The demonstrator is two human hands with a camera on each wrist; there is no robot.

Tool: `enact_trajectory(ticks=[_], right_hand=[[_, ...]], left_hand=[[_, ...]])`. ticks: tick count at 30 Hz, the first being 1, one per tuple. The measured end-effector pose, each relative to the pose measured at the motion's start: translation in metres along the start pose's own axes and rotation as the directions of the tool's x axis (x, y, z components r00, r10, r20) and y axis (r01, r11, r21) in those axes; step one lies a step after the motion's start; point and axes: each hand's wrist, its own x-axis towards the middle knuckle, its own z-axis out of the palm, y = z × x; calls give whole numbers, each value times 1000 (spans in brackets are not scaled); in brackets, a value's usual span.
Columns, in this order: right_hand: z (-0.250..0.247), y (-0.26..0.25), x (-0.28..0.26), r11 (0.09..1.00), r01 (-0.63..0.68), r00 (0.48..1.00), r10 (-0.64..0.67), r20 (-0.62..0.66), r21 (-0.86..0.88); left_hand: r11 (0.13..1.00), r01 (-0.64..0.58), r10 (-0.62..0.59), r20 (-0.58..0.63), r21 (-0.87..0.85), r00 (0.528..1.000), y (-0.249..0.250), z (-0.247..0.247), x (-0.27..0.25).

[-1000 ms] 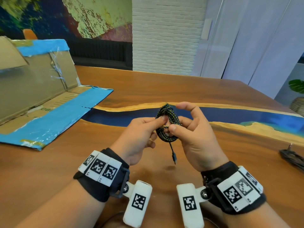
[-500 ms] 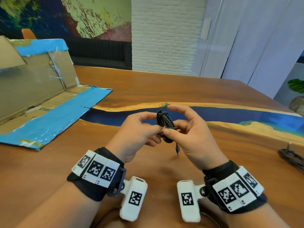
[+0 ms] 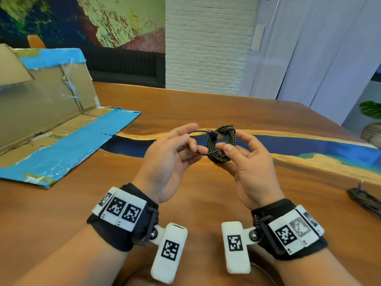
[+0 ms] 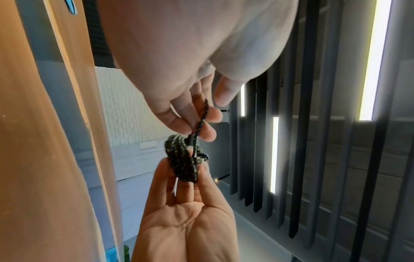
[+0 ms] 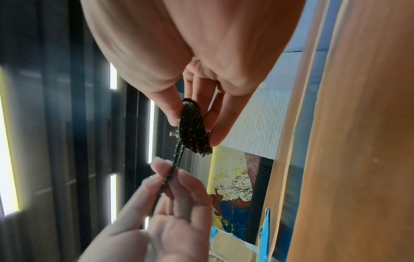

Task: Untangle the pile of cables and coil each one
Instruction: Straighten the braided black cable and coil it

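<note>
A black braided cable with yellow flecks (image 3: 218, 153) is wound into a small coil and held above the table. My right hand (image 3: 233, 142) pinches the coil (image 5: 192, 125) between thumb and fingers, palm turned up. My left hand (image 3: 193, 139) sits just left of it and pinches the cable's short free end (image 4: 201, 120), which runs straight from the coil (image 4: 181, 159) to those fingertips. In the right wrist view the free end (image 5: 172, 168) passes between the left hand's fingers. A plug lies against the coil's upper side.
An opened cardboard box with blue tape (image 3: 61, 131) lies at the left on the wooden table (image 3: 206, 104), which has a blue resin strip (image 3: 299, 145). Another black cable (image 3: 365, 201) rests near the right edge. A potted plant (image 3: 371, 124) stands beyond.
Both hands have turned palm up and risen a little. The end that hung below the coil is now drawn out leftward by the left hand, and the coil sits in the right hand.
</note>
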Motion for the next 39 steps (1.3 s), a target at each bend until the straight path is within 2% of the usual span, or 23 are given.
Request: enact_trajectory(ticks=[5,9,11,13,17,21,24,27,33,37,39], right_hand=[[-3,-2,3,996,19,999,-16,-37,82],[-3,-8,1,989,21,1000,-24,14,148],[-1,-11,-3,985,23,995,-40,94,171],[1,-13,-7,984,7,984,-39,175,181],[0,-14,-7,980,-56,973,11,232,189],[-6,-15,-3,982,-78,970,36,241,169],[-6,-14,-3,983,-76,971,35,238,168],[-6,-11,-3,982,-64,975,24,219,178],[-3,-3,-3,996,-52,982,37,183,75],[-4,1,-1,999,-39,988,35,152,18],[-6,3,1,999,-31,991,34,132,-24]], left_hand=[[997,-50,40,-180,-52,983,0,-7,7],[999,13,-1,-263,44,965,-1,-10,12],[984,100,-63,-238,145,969,-4,-12,12],[959,170,-135,-163,228,977,-7,-14,11],[944,179,-191,19,278,981,-6,-12,7],[953,183,-208,83,239,974,-8,-9,4],[948,186,-205,46,260,978,-11,-7,3],[952,237,-246,25,192,969,-12,-6,4],[961,259,-273,177,100,946,-3,-1,-3],[955,296,-291,215,10,932,-1,-2,-5],[958,279,-286,220,63,933,-1,-3,-5]])
